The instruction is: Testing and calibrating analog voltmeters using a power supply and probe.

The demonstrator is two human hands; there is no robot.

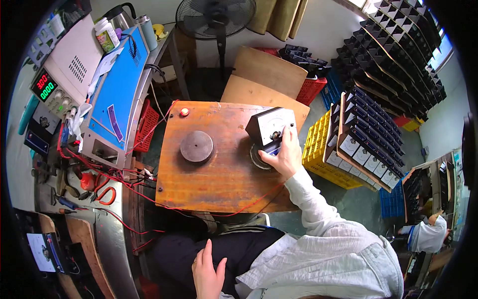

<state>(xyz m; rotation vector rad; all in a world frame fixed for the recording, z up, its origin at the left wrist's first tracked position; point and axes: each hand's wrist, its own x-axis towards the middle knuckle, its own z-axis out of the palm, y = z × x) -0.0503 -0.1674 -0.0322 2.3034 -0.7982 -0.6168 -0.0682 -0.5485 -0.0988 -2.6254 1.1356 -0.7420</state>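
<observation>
My right hand (pixel 287 157) grips an analog panel meter (pixel 259 128) with a black housing and a white dial face. The meter is tilted above the right side of the wooden table (pixel 229 187), its dial facing up toward me. Partly hidden under it and my fingers is a dark round disc (pixel 257 160); I cannot tell whether the meter touches it. Left of this, a second thick grey metal disc (pixel 196 146) lies flat on the wood. My left hand (pixel 207 271) hovers over my lap, fingers stretched out and thumb apart, holding nothing.
A red button (pixel 184 112) sits at the table's far left corner. Red wires (pixel 144 198) run along its left and near edges. A bench at left carries a blue instrument (pixel 117 92), a power supply (pixel 69 65) and pliers. At right, a yellow crate (pixel 318 154) bears stacked meters (pixel 371 134).
</observation>
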